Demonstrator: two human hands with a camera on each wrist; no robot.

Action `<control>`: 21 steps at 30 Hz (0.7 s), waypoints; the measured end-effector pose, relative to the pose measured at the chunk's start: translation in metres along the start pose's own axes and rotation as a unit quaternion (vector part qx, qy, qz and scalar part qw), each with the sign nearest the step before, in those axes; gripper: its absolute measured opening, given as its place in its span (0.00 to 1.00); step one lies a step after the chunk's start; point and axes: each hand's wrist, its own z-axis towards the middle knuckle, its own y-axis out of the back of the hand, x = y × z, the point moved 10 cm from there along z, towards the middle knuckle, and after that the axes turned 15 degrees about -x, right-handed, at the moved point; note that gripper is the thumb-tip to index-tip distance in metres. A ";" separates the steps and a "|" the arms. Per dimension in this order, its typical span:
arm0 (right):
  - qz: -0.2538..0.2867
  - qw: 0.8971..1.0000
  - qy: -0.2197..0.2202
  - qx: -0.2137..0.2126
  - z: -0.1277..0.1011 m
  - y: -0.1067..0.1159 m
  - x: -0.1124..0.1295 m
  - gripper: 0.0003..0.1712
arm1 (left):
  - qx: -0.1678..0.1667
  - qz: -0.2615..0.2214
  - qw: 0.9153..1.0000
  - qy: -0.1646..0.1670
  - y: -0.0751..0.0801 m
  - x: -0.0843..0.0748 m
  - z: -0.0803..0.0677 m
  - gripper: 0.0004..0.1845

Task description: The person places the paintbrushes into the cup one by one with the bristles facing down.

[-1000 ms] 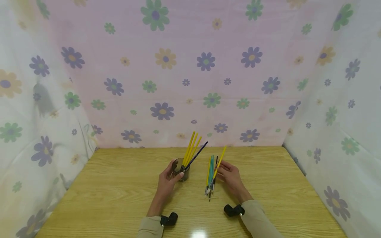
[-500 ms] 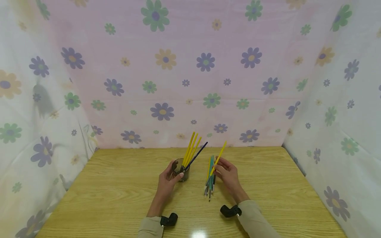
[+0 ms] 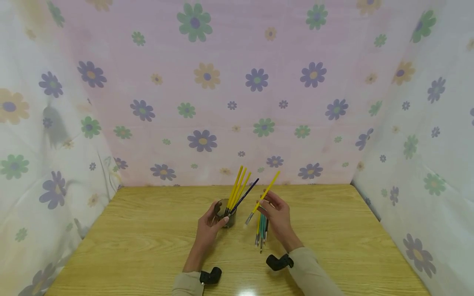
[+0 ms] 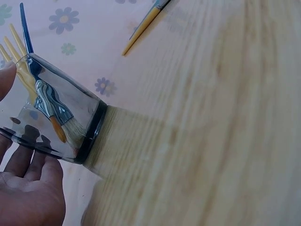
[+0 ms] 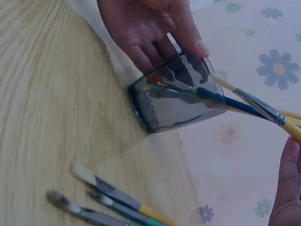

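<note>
- The yellow brush (image 3: 262, 197) slants through the air above the desk (image 3: 129, 238), bristles down-left toward the cup (image 3: 225, 212), handle end up-right.
- The right hand (image 3: 275, 213) has its grip pinched on the brush's handle.
- The dark glass cup stands upright, holding yellow brushes and one blue, bristles down.
- The left hand (image 3: 210, 224) has its grip wrapped round the cup.
- A pile of brushes (image 3: 261, 230) lies beside the right hand.

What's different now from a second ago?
The right hand has lifted one yellow brush off the pile and swung it left, its bristle end now near the cup. The left hand still holds the cup, its brushes unmoved.
</note>
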 end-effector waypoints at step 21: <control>0.028 0.996 0.076 -0.032 0.007 -0.028 0.023 0.22 | 0.005 0.012 1.000 -0.009 0.000 -0.005 -0.001 0.40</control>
